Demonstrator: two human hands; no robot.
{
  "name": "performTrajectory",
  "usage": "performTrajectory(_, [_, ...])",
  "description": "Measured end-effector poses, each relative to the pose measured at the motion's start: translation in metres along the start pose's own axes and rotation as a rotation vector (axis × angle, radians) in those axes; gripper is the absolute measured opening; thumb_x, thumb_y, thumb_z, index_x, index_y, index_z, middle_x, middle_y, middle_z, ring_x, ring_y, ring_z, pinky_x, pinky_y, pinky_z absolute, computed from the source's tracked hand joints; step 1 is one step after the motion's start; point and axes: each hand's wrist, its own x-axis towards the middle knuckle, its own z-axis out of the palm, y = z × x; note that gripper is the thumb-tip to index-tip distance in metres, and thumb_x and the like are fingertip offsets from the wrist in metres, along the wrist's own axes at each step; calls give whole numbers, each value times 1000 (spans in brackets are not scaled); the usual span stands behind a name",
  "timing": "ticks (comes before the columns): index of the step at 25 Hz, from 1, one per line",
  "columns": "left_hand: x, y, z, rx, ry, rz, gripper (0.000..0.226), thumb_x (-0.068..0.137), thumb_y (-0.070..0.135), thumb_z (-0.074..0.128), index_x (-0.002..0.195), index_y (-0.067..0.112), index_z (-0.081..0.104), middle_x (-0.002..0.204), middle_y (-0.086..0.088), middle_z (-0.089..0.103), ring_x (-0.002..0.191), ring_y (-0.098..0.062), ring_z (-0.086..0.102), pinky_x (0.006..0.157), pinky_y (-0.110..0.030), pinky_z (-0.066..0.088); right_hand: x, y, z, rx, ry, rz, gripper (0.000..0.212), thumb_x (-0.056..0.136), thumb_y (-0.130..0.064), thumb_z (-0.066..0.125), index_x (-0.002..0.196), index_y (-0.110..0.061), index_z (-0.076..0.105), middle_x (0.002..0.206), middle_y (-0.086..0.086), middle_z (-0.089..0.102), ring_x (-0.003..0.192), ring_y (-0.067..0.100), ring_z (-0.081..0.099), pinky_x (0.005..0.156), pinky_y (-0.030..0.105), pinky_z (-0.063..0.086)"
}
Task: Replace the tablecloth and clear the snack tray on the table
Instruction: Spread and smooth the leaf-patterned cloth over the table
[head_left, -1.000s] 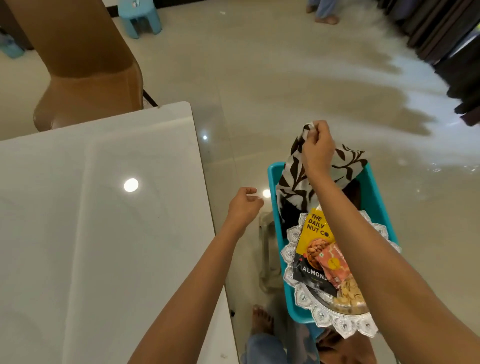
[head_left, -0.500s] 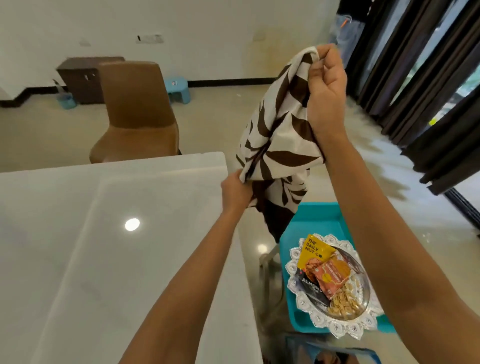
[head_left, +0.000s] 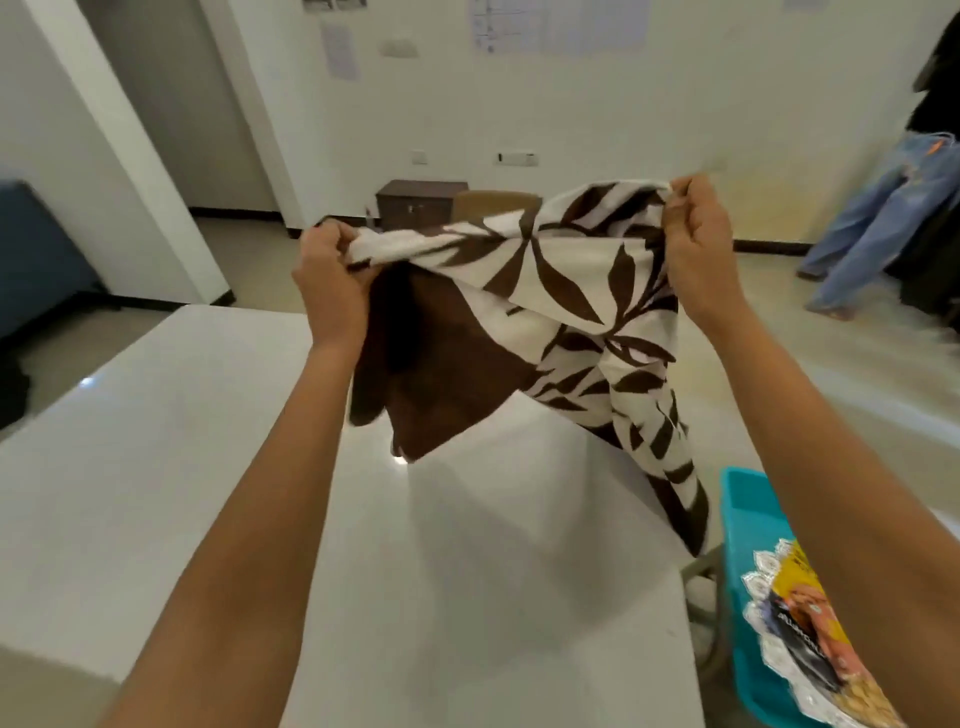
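Note:
A white tablecloth with brown leaf print (head_left: 566, 291) hangs in the air over the bare white table (head_left: 182, 493), partly unfolded. My left hand (head_left: 332, 275) grips its left top edge and my right hand (head_left: 696, 244) grips the right top edge, both raised. The cloth's lower folds dangle above the table's right side. At the lower right, a silver-rimmed snack tray (head_left: 769, 639) with snack packets (head_left: 810, 613) sits in a teal bin (head_left: 743, 509), partly hidden by my right arm.
A brown chair (head_left: 493, 205) and a dark cabinet (head_left: 421, 202) stand beyond the table's far edge. A person in blue jeans (head_left: 878, 218) stands at the far right. A dark blue object (head_left: 36, 254) lies at the left wall.
My left hand took hold of the cloth and both hands lifted it out of the teal bin, moved it left over the table and spread it apart. The view tilted up.

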Motion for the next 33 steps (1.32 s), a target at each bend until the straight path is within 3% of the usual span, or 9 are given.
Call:
performTrajectory(2, [-26,-54,-48,291,-404,70,24,75,28,78,81,14,60,83,-3,56,80,-16,49,67,-25,36,-31,16,31,-178,-220,77,8,99,-24,46,93,-17,47,77,-6,48,69,3,46,66,27,37])
performTrajectory(5, [-79,-130,-102,581,-937,-134,41,73,39,77,59,19,44,63,1,49,72,-25,54,56,-29,30,-94,44,75,-460,-783,276,47,73,-31,79,106,-19,48,94,0,54,83,17,53,68,32,43])
performTrajectory(8, [-121,-171,-139,509,-850,-267,35,83,38,68,63,17,48,65,-1,52,68,-23,54,53,-29,32,-139,55,114,-816,-1142,142,51,72,-21,78,113,-20,48,109,3,52,100,24,54,81,35,48])
performTrajectory(14, [-110,-195,-194,696,-346,-269,23,97,31,41,102,12,52,92,-14,53,82,-36,56,65,-39,43,-144,41,140,-966,-740,263,16,80,-11,53,87,-22,61,95,5,65,88,28,59,74,35,47])
performTrajectory(20, [-99,-223,-213,429,-28,-502,19,98,19,43,92,4,54,84,-16,57,75,-31,53,62,-37,41,-102,23,169,-327,-983,640,9,89,-17,61,92,-9,67,93,9,67,86,26,60,79,37,50])
performTrajectory(23, [-87,-246,-197,236,70,-632,18,96,16,49,100,1,59,93,-15,60,87,-29,56,74,-40,46,-77,31,191,-156,-884,757,13,88,-18,63,98,-9,67,93,10,69,84,23,64,82,40,53])
performTrajectory(28, [-103,-247,-108,386,-226,-822,69,87,30,65,138,-5,34,139,-26,40,126,-41,41,102,-44,37,-112,46,257,-37,-908,916,8,85,-11,62,86,-3,64,82,13,69,60,16,65,50,24,50])
performTrajectory(31, [-183,-192,-39,395,-567,-618,94,78,67,57,141,2,31,143,-19,38,131,-35,38,108,-45,36,-136,56,285,240,-981,1025,17,91,-17,61,100,-4,66,94,13,71,79,21,69,67,31,56])
performTrajectory(33, [-241,-157,-10,368,-941,-804,132,57,94,43,151,8,7,157,-19,9,145,-39,9,114,-60,14,-146,67,295,406,-956,1024,29,91,-27,63,111,-6,64,106,14,70,97,27,68,86,39,56])
